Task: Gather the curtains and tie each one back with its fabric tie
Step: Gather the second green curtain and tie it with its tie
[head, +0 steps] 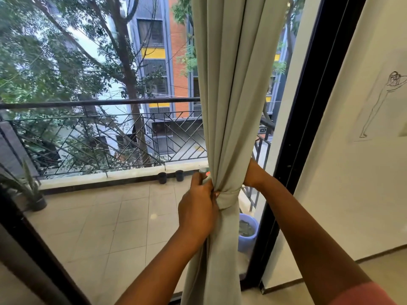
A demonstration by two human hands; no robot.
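Observation:
A pale grey-green curtain point(233, 106) hangs gathered into a narrow bundle in front of the window. A fabric tie point(229, 198) of the same cloth wraps around the bundle at waist height. My left hand point(198, 205) presses against the bundle's left side, its fingers pinching the tie's end where it meets the curtain. My right hand point(253, 175) reaches behind the curtain's right side, so only the wrist and part of the palm show; its fingers are hidden by the cloth.
A black window frame point(301, 133) stands right of the curtain, then a white wall with a line drawing point(378, 102). Through the glass lie a tiled balcony, an iron railing point(99, 102), two small dark pots point(170, 176), a potted plant point(33, 192) and a blue pot point(247, 232).

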